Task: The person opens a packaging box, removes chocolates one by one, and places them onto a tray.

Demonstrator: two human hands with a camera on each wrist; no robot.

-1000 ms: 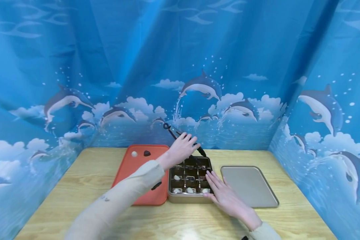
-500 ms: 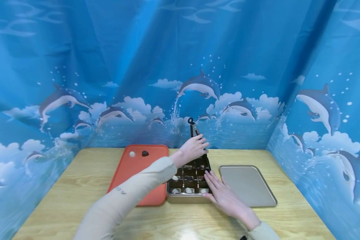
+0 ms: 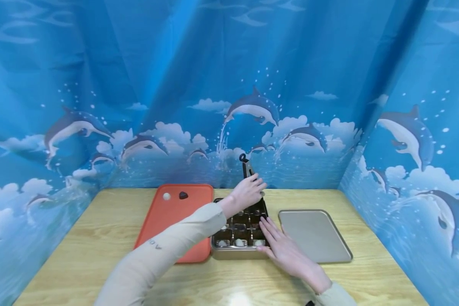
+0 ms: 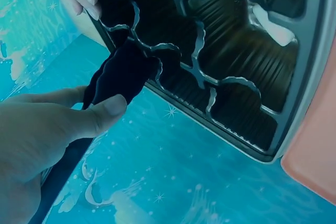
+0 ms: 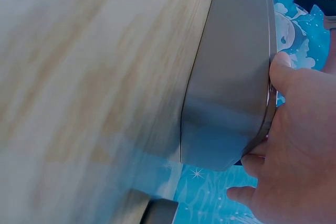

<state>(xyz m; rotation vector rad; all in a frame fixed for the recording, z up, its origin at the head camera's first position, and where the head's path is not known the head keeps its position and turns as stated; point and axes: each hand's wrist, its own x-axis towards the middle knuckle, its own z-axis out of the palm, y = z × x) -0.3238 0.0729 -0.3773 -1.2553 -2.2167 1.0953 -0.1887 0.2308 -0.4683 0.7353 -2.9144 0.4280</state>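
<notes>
My left hand grips black-and-silver tongs with a ring at the top end. The tongs' dark head reaches into a far corner compartment of a divided black insert in the left wrist view. What the tips hold is hidden. The insert sits in a bronze-coloured metal tin. Pale pieces lie in its front row, and a white piece shows in another compartment. My right hand rests along the tin's right rim, fingers straight, thumb at the front corner.
An orange-red board lies left of the tin, with a white piece and a dark piece near its far edge. To the right is a flat bronze lid. A dolphin-print curtain stands behind the wooden table.
My left hand has swung the tongs rightward to the tin's far right corner, and their arms have come closer together. The left sleeve now covers a dark piece on the board. My right hand stays put.
</notes>
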